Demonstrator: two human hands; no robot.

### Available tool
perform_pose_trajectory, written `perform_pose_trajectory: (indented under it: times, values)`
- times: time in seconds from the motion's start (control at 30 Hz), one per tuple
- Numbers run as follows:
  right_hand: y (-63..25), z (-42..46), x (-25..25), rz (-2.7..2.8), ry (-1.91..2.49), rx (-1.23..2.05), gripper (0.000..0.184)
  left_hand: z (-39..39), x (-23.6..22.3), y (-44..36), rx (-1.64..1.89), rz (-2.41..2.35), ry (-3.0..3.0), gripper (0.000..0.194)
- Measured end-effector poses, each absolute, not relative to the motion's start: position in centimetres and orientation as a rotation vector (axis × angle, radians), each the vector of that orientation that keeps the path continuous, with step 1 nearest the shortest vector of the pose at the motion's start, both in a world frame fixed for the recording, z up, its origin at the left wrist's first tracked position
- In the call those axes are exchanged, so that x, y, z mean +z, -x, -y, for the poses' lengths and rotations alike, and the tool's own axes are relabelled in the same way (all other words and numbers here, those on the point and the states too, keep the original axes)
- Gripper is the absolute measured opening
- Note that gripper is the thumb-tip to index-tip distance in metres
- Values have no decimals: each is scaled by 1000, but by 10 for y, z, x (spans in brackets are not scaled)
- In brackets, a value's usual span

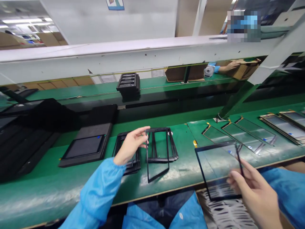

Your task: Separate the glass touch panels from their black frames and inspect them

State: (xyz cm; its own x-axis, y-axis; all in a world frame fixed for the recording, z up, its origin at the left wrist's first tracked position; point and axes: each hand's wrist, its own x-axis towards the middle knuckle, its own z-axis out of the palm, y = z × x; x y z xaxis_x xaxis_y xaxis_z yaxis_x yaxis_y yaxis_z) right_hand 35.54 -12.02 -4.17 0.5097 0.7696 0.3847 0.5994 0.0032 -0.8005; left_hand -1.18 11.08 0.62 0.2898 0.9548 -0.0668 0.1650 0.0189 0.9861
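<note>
My left hand (131, 144) pinches the upper left edge of a thin black rectangular frame (158, 175), which is tilted up off the green bench. Right behind it lie more black frames (175, 149), loosely piled. Another stack of black frames (134, 168) sits partly hidden under my left wrist. On the other side, my right hand (256, 190) grips a clear glass touch panel (218, 171) with a black border by its right edge. The panel is held raised over the front edge of the bench, and an orange flex tail (195, 143) shows at its upper left corner.
Several clear panels with orange tails (249, 130) lie at the right, near stacked screens (283, 127). A dark screen (83, 147) rests on black foam at the left. Black trays (128, 84) stand on the far side. A co-worker's hand (230, 66) touches a cardboard box (246, 70).
</note>
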Motion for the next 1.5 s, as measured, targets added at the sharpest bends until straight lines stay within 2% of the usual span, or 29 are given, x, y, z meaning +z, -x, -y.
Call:
perform_pose_trajectory:
  times: [0.1, 0.27, 0.73, 1.0, 1.3, 1.5]
  values:
    - [-315, 103, -31, 952, 1529, 831, 62, -70, 1, 8, 916, -1003, -1284, 51]
    - [-276, 86, -35, 975, 1400, 1083, 59, -35, -13, -1, 1020, -958, -1263, 38]
    - [-258, 83, -28, 864, 1390, 1148, 67, -21, -22, -2, 1135, -872, -1273, 34]
    - [-262, 92, -42, 862, 1367, 1140, 63, -14, -17, -8, 1147, -906, -1292, 34]
    - [-253, 100, -45, 912, 1432, 956, 60, -10, -13, -18, 1132, -809, -1116, 34]
    - [-238, 106, -48, 888, 1518, 828, 63, -9, -19, -19, 1078, -787, -916, 42]
